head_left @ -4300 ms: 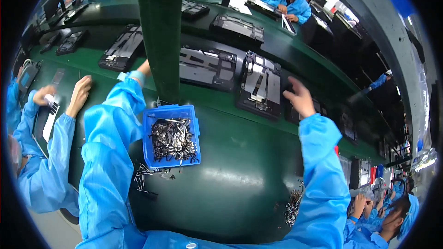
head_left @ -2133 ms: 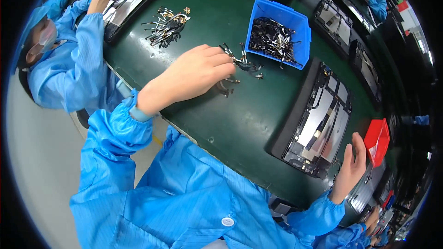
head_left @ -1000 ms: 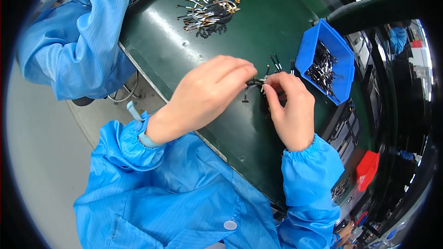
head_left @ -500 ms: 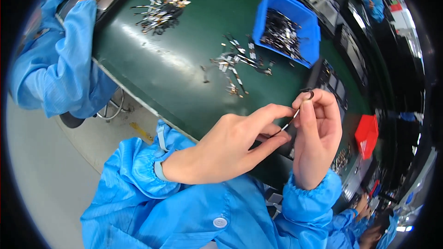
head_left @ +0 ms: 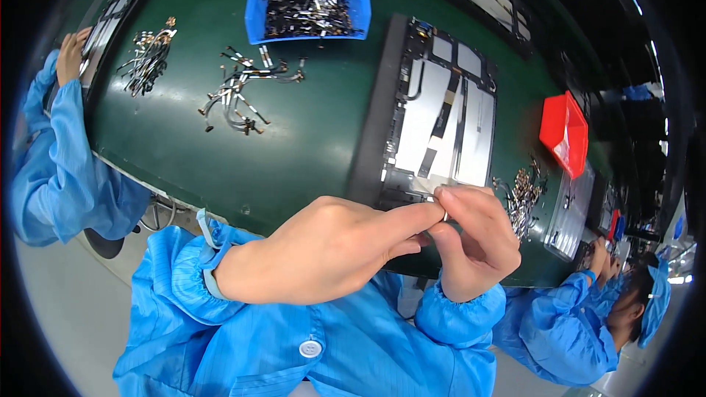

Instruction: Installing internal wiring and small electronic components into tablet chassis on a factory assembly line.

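Observation:
My left hand (head_left: 316, 254) is closed, its thumb and index finger pinched close against the right fingertips. Opposite it, my right hand (head_left: 482, 239) also pinches. Between the two sets of fingertips only a small bright bit of a thin cable (head_left: 445, 215) shows; the fingers cover the rest. Just beyond the hands lies an opened flat device (head_left: 478, 129), with silvery battery panels, black ribbon strips and a dark frame. The fingers overlap its near edge in the view, and I cannot tell whether they touch it.
A blue bin (head_left: 255, 11) full of short cables stands at the back. Loose cables (head_left: 235, 92) lie before it, with another bunch (head_left: 151, 59) farther left. Right of the device are more cables (head_left: 523, 195) and a red bin (head_left: 555, 125). Blue-sleeved co-workers sit at both sides.
The view has swung right, bringing the whole opened device into sight beyond my hands. My fingertips have come together, and the cable stretched between them is now mostly hidden.

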A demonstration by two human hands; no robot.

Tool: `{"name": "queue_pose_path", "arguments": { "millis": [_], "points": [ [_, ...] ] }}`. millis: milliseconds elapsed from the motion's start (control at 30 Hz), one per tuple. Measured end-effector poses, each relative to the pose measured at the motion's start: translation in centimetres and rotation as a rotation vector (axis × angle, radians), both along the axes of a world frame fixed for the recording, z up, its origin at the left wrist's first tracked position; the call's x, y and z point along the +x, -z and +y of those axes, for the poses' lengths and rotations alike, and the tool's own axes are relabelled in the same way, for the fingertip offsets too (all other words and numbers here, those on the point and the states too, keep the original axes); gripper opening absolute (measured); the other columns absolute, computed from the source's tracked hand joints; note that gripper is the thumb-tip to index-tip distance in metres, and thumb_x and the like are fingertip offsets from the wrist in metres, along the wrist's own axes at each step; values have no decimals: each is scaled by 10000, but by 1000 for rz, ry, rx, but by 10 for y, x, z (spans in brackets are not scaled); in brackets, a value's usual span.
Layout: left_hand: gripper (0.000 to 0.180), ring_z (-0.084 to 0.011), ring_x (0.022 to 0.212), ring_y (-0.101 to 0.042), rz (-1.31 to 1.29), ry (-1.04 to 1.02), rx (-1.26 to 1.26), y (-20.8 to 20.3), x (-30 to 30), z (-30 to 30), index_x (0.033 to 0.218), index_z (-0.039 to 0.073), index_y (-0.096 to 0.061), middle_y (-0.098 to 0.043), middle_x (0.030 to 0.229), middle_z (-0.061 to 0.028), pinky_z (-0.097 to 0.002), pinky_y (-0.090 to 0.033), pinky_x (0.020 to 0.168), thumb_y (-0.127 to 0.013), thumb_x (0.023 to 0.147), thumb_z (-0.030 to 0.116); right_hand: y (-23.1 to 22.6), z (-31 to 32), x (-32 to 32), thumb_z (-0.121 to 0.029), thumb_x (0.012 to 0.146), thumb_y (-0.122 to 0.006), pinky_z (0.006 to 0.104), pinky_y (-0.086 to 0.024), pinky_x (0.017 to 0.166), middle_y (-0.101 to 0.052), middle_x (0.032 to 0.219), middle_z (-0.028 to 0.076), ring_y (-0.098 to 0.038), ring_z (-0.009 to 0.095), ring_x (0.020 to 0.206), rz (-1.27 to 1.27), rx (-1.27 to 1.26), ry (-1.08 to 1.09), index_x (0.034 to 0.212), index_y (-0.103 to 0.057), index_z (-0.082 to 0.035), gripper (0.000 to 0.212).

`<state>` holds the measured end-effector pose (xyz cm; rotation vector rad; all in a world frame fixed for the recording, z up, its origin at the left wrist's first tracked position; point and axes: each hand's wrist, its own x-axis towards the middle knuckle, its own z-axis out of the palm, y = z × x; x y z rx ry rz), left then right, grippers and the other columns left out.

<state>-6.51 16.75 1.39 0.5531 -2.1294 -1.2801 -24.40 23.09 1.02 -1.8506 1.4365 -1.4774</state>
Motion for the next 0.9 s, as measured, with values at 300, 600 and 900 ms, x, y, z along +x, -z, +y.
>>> {"name": "queue_pose_path", "arguments": {
  "millis": [300, 600, 900],
  "points": [
    [281, -303, 788, -686, -7, 145, 256, -7, -35, -1, 1097, -62, -580, -687, 881, -165, -319, -558, 695, -634, 829, 1, -4, 21, -35, 37, 642, -738, 340, -534, 674, -674, 877, 159, -638, 279, 774, 191, -192, 304, 862, -691, 19, 225],
    [207, -273, 565, -640, -7, 50, -62, 1, -45, -10, 989, -50, -616, -650, 725, -148, -309, -510, 509, -674, 812, 40, -2, 3, -36, 48, 602, -743, 338, -579, 705, -676, 856, 161, -679, 278, 773, 239, -47, 67, 836, -699, 44, 239],
    [324, -282, 748, -683, -254, 115, -76, -1, -28, -16, 1147, -52, -572, -687, 894, -157, -340, -553, 691, -583, 824, -33, -30, -5, -99, 40, 707, -684, 265, -534, 671, -666, 745, 80, -666, 166, 685, 494, 110, 505, 871, -685, -32, 179]
  ]
}}
